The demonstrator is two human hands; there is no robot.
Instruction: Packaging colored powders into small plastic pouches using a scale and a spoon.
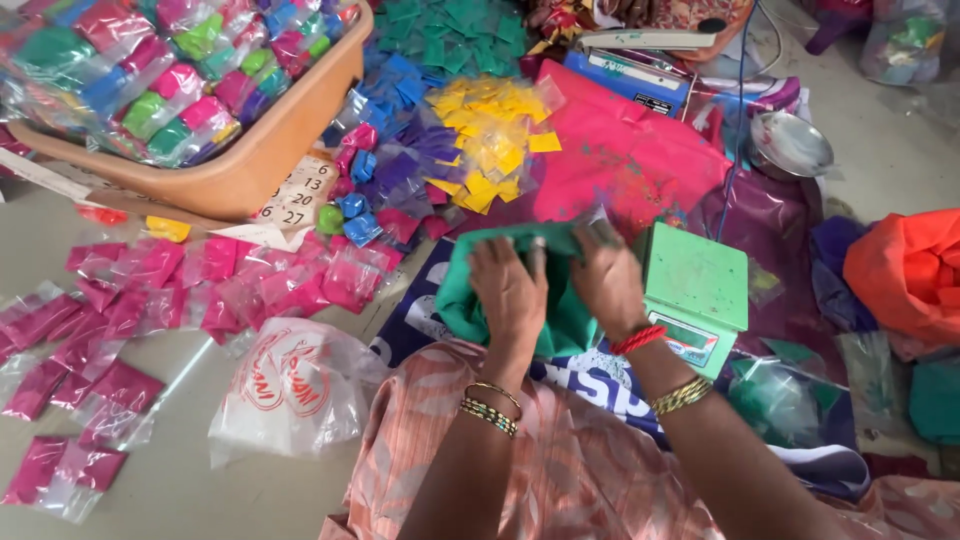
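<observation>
Seemingly crosswise, green bag (560,320) under hands (560,285).

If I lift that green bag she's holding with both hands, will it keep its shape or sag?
The green bag will likely sag: it bulges and creases under the left hand and right hand. Its glossy film may be slippery. The fill looks loose, so it could shift.

Soft, even daylight is filling the scene, shadows staying faint; glare is glinting off the steel bowl (790,143), and both hands are blurring slightly.
</observation>
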